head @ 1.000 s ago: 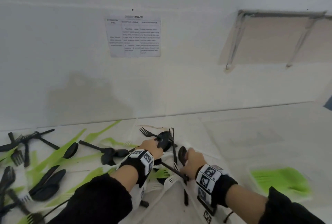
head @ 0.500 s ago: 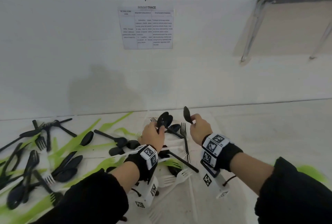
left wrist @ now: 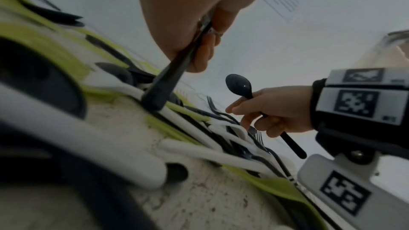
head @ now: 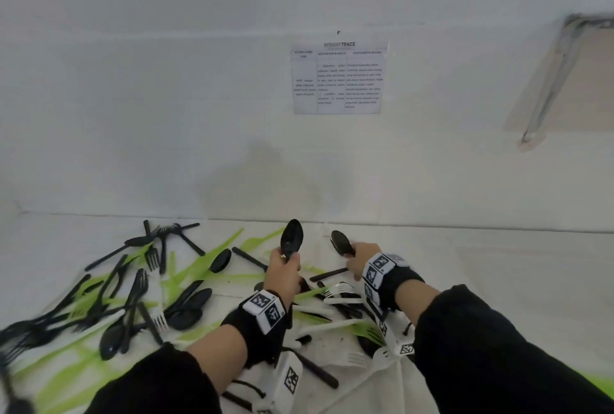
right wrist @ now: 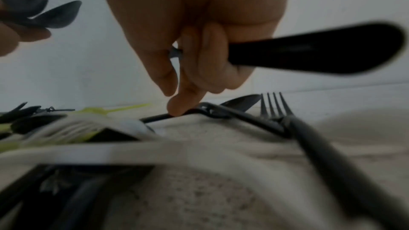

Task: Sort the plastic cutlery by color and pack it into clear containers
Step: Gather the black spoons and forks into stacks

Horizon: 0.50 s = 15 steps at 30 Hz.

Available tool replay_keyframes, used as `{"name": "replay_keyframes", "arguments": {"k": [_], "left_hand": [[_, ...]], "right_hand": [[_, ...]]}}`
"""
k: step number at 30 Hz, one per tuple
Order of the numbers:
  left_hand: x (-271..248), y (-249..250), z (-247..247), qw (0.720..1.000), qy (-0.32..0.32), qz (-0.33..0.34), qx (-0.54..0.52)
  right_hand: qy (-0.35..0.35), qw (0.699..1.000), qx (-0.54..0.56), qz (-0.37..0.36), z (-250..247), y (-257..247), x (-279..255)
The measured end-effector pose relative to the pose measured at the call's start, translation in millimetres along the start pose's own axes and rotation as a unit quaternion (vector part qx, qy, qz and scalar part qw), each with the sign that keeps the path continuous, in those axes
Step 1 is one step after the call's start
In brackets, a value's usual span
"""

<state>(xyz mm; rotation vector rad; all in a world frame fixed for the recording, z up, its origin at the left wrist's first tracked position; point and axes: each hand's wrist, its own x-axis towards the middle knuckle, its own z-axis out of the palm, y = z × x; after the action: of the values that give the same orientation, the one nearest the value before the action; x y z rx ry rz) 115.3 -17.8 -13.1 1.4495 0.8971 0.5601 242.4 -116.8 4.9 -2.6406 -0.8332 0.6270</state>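
My left hand (head: 285,265) grips two black spoons (head: 291,239) by their handles, bowls pointing up above the pile. In the left wrist view their handles (left wrist: 165,83) stick out below my curled fingers. My right hand (head: 355,257) holds one black spoon (head: 341,242), its handle (head: 327,275) pointing left. The right wrist view shows that handle (right wrist: 321,50) in my curled fingers (right wrist: 205,55), while one fingertip touches a black fork (right wrist: 223,111) lying on the table. Mixed black, green and white cutlery (head: 186,297) is strewn under and left of both hands.
Black spoons and forks (head: 129,304) lie thick at the left, with green knives (head: 212,259) among them. White forks (head: 342,292) lie between my wrists. A white wall with a printed sheet (head: 339,78) stands behind the table. A green blur (head: 598,390) shows at the lower right edge.
Both hands have risen from the pile with their black spoons. The view has swung left, so the green-filled container on the right has gone out of sight.
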Motion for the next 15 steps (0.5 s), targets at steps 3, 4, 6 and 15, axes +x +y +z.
{"name": "replay_keyframes", "arguments": {"k": [3,4,6,15], "left_hand": [[-1,-4,-7,0.999,0.011,-0.036,-0.017],[-1,-5,-8,0.998,0.014,-0.045,-0.031],[0,-8,-10,0.998,0.024,-0.048,-0.044],[-9,-21,-16,0.998,0.053,-0.037,-0.019]], "right_hand": [[-0.012,0.999,-0.038,-0.014,9,-5,7],[-0.017,0.999,-0.043,-0.008,9,-9,9],[-0.025,0.997,-0.070,-0.001,8,-13,10],[0.035,0.999,-0.032,0.008,-3,-13,15]]}}
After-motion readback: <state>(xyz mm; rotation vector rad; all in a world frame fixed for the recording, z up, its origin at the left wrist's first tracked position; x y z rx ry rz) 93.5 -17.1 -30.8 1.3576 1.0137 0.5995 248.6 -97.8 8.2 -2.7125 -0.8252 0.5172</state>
